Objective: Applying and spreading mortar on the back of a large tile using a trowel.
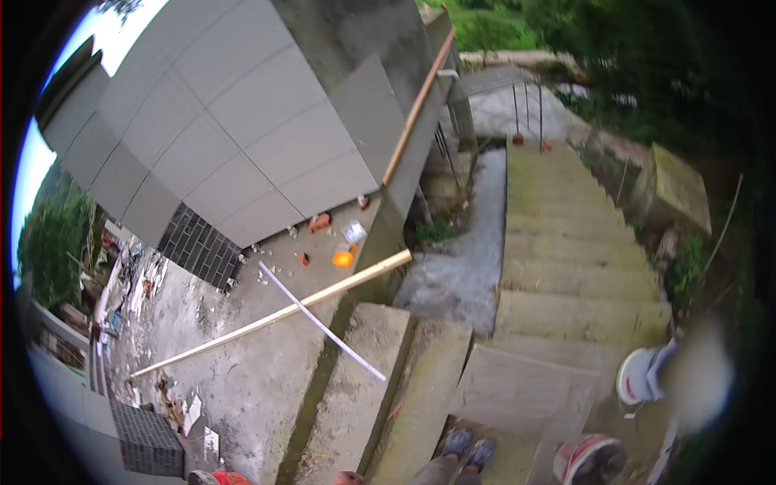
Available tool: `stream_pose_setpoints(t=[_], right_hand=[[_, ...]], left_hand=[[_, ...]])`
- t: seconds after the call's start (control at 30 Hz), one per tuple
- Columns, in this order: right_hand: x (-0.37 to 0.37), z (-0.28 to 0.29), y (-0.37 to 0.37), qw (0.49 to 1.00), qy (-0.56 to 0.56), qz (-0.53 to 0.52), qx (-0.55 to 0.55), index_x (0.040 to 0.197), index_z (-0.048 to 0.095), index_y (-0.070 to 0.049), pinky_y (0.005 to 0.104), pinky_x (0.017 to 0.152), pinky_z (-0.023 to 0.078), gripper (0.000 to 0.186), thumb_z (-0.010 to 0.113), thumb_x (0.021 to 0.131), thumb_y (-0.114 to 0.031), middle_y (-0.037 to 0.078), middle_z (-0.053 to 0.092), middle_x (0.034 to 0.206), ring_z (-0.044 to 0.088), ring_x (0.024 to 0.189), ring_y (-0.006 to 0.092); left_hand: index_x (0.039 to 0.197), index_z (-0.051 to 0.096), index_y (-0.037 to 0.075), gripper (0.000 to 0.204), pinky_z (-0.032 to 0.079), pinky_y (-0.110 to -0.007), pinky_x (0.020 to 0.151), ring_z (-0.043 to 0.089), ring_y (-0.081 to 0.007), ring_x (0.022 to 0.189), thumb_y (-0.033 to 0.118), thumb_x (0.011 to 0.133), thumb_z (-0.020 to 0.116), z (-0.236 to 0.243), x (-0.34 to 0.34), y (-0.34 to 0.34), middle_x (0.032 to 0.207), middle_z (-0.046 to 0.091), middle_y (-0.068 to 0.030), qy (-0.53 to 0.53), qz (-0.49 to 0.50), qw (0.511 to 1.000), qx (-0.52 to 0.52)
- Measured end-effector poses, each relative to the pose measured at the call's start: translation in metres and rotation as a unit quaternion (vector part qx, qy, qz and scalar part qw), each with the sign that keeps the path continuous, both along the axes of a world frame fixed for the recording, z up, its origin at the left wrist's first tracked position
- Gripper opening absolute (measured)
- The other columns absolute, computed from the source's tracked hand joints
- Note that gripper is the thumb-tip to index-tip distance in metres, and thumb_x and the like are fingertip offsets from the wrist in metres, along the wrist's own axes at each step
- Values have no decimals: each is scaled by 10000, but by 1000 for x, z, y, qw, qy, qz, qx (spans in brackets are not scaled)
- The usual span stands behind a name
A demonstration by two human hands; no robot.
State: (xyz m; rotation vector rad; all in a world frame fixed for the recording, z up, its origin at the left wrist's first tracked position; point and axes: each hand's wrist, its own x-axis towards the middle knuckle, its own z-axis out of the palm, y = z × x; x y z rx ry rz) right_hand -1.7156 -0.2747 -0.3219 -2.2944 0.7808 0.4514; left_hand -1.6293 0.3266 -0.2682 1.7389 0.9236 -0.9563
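My right hand [590,461], in a red, white and dark grey work glove, hangs at the lower right edge. It looks rounded, but its fingers cannot be made out. At the lower left edge only the top of my left hand [220,478] shows, in a red glove; its fingers are cut off by the frame. Nothing held is visible in either hand. Between them my feet in grey shoes [467,449] stand on concrete. A white bucket [638,377] is the thing nearest my right hand. A small reddish-brown lump [349,478] touches the bottom edge.
Concrete steps [566,275] run down ahead. To the left, a long wooden strip [283,314] crosses a thin pale strip [323,323] on a landing. An orange object [343,257] and brick pieces [319,222] lie by the grey tiled wall [234,121]. A blur covers the right.
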Motion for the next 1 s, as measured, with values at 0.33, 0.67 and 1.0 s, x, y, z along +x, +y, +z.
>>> stream_pose_setpoints(t=[0.33,0.67,1.0], right_hand=[[34,156,-15,987,153,42,-32,1238,639,-52,492,924,478,540,615,910,-481,275,665,1139,613,1095,449],[51,200,-50,991,39,125,-38,1326,568,-42,511,956,447,614,617,905,-486,293,586,1279,552,1181,472],[133,240,12,993,-82,84,13,1193,621,35,490,895,471,534,635,895,-409,282,641,1157,604,1085,450]], left_hand=[[1291,591,14,452,468,-464,983,572,-360,1170,342,991,507,44,40,16,1258,598,-249,-57,-64,983,161],[873,715,-25,200,586,-392,705,728,-361,830,154,823,644,-29,55,25,881,733,-201,-38,-69,942,326],[914,737,24,483,541,-432,800,707,-317,955,437,973,493,-8,31,-3,1005,741,-167,-74,-126,946,288]])
